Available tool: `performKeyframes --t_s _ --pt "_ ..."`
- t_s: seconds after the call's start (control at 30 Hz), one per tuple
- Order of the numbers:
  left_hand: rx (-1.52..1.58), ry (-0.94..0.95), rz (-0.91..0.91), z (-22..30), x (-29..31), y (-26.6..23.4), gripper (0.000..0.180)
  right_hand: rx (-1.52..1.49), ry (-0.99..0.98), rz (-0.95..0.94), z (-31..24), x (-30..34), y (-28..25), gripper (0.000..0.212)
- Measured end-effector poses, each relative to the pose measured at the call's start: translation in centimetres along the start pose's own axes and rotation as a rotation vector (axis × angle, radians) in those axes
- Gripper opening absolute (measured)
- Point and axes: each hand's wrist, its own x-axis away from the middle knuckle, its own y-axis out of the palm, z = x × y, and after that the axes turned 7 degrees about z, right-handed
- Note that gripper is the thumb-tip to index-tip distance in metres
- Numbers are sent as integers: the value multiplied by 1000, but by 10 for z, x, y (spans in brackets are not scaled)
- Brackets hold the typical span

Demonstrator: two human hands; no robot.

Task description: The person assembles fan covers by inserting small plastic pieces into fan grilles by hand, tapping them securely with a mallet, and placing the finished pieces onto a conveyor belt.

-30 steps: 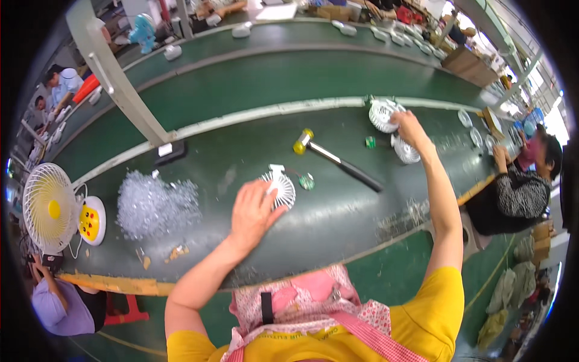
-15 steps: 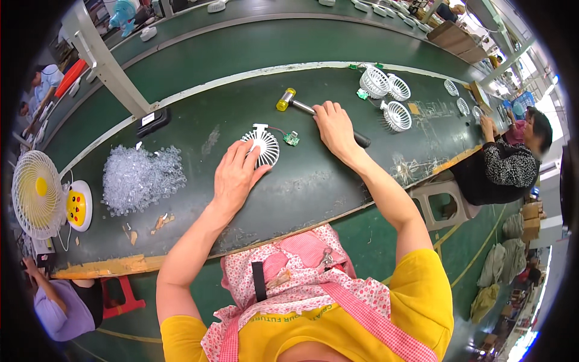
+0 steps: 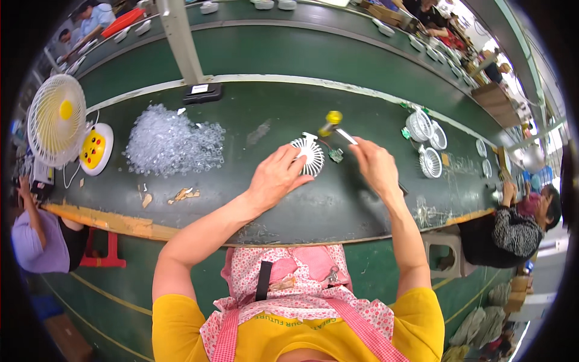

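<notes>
My left hand (image 3: 276, 179) is closed on a round white fan grille (image 3: 313, 158), its fingers over the left side and its thumb at the near edge. A thin wire runs from the grille to a small green circuit board (image 3: 336, 155) on the bench. To the right, my right hand (image 3: 376, 169) is closed round the handle of a mallet (image 3: 345, 136) with a yellow head. The mallet head is a little blurred and stands beyond the circuit board, tilted toward the far side. Part of the handle is hidden by my fingers.
A heap of small clear plastic pieces (image 3: 172, 142) lies left. Several white fan cages (image 3: 430, 163) stand right. A white fan (image 3: 57, 120) and a yellow-faced base (image 3: 95, 149) are far left. A post (image 3: 182, 42) rises at the bench's far edge. Co-workers sit at both sides.
The view has swung left. My right hand has taken the mallet up off the bench, its head now tipped up and blurred. My left hand stays on the fan grille.
</notes>
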Motion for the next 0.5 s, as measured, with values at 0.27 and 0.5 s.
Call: performKeyframes --t_s 0.27,0.5 --pt "-278 -304 150 -85 -11 -47 12 -123 -125 183 18 -18 7 27" --pt "-426 -495 -22 -139 10 -61 11 -351 -183 -229 -18 -47 52 28"
